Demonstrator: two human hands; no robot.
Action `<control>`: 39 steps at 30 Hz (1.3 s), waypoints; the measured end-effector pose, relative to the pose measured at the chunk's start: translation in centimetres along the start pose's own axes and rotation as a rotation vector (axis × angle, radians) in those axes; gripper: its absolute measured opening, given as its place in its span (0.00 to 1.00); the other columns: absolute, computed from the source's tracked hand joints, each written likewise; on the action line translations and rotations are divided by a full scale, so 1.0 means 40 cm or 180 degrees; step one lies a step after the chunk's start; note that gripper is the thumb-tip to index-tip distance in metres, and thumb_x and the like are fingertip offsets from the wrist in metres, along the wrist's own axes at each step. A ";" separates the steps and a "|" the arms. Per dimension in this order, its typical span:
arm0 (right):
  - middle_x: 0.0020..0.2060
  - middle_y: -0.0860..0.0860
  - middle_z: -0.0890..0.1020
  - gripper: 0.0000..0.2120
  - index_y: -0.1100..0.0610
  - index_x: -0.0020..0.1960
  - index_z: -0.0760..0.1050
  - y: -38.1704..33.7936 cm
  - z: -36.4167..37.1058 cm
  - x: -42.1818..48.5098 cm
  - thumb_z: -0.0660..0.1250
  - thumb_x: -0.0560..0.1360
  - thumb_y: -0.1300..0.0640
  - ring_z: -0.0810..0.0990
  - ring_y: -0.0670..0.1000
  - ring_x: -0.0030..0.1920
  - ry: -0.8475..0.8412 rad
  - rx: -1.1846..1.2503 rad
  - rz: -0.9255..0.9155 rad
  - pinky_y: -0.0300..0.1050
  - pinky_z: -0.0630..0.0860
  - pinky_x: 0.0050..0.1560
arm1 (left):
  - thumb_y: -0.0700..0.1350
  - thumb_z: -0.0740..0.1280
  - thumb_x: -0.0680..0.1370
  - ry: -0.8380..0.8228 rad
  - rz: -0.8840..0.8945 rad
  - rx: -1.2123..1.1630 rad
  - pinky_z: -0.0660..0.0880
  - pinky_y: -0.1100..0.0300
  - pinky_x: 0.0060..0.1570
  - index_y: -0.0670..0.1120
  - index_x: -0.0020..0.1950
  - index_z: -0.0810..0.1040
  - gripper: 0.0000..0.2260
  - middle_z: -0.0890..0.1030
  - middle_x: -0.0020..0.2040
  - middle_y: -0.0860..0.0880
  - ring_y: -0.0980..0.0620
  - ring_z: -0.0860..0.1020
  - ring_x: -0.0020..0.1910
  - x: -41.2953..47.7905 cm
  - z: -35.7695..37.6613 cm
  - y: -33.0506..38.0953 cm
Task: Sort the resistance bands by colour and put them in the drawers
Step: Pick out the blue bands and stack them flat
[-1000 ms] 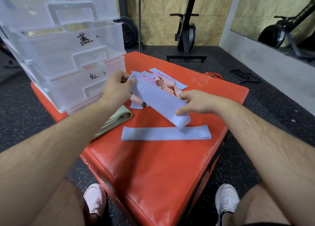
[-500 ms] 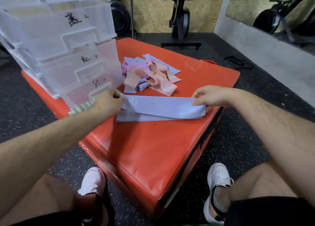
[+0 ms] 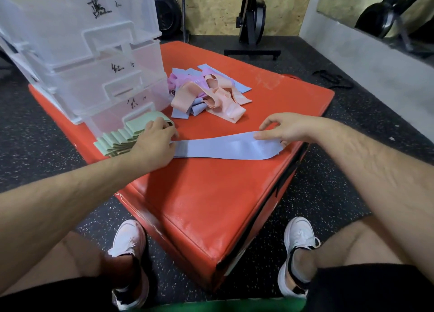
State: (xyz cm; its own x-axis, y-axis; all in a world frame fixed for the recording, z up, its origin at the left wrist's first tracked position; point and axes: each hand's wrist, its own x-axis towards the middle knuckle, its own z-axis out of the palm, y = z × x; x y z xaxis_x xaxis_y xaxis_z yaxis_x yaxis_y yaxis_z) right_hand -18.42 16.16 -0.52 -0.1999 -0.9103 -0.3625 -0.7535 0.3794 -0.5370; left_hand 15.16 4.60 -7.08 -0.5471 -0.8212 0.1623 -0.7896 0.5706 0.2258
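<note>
Blue resistance bands point(image 3: 225, 147) lie flat in a stack across the red padded box point(image 3: 211, 201). My left hand point(image 3: 155, 142) rests on their left end with curled fingers. My right hand point(image 3: 286, 128) touches the right end with its fingertips, fingers loosely spread. A mixed pile of pink, peach and blue bands point(image 3: 209, 93) lies behind. A fanned stack of green bands point(image 3: 124, 135) sits beside my left hand, in front of the clear plastic drawer unit point(image 3: 89, 60) with handwritten labels.
The box's right edge runs just past the blue bands' end. Gym machines point(image 3: 251, 20) stand on the black speckled floor behind. My knees and white shoes point(image 3: 298, 241) are at the box's near corner.
I brought the lifted blue band down and laid it flat on the other blue band. Both hands went down with it and now rest at its ends.
</note>
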 end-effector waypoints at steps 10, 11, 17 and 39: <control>0.46 0.60 0.82 0.11 0.56 0.60 0.76 0.022 -0.012 0.010 0.69 0.79 0.60 0.85 0.52 0.34 0.0088 0.0011 0.0148 0.46 0.83 0.39 | 0.61 0.70 0.74 -0.0626 0.0811 -0.0273 0.69 0.58 0.61 0.52 0.63 0.78 0.22 0.78 0.55 0.53 0.51 0.75 0.58 0.020 -0.009 -0.019; 0.41 0.59 0.82 0.10 0.58 0.61 0.76 0.022 -0.011 0.009 0.68 0.79 0.61 0.83 0.50 0.30 0.0089 0.0027 0.0165 0.44 0.82 0.35 | 0.59 0.71 0.74 -0.0587 0.0829 -0.0296 0.70 0.57 0.61 0.51 0.62 0.79 0.20 0.78 0.55 0.52 0.50 0.75 0.57 0.023 -0.009 -0.019; 0.57 0.48 0.77 0.21 0.48 0.62 0.77 0.036 -0.005 0.014 0.76 0.72 0.46 0.77 0.50 0.53 0.0071 -0.1070 -0.0197 0.45 0.75 0.53 | 0.64 0.68 0.73 -0.0519 0.0804 -0.0128 0.71 0.54 0.61 0.52 0.62 0.78 0.24 0.77 0.56 0.52 0.51 0.75 0.58 0.013 -0.016 -0.021; 0.64 0.49 0.76 0.18 0.49 0.67 0.76 -0.132 0.080 0.102 0.65 0.79 0.46 0.76 0.52 0.61 0.0458 -0.1551 -0.1186 0.48 0.72 0.64 | 0.56 0.67 0.76 -0.0318 0.0487 -0.0058 0.70 0.51 0.64 0.52 0.65 0.76 0.19 0.74 0.63 0.49 0.46 0.73 0.63 0.144 -0.028 0.076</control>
State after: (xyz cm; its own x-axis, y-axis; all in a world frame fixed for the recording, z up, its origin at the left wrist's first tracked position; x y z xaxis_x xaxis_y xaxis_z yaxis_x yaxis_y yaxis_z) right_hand -13.26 10.96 -1.60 0.0742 -0.9928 -0.0937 -0.9809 -0.0557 -0.1864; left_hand 9.92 1.59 -4.40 -0.6860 -0.7207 0.0999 -0.6904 0.6881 0.2233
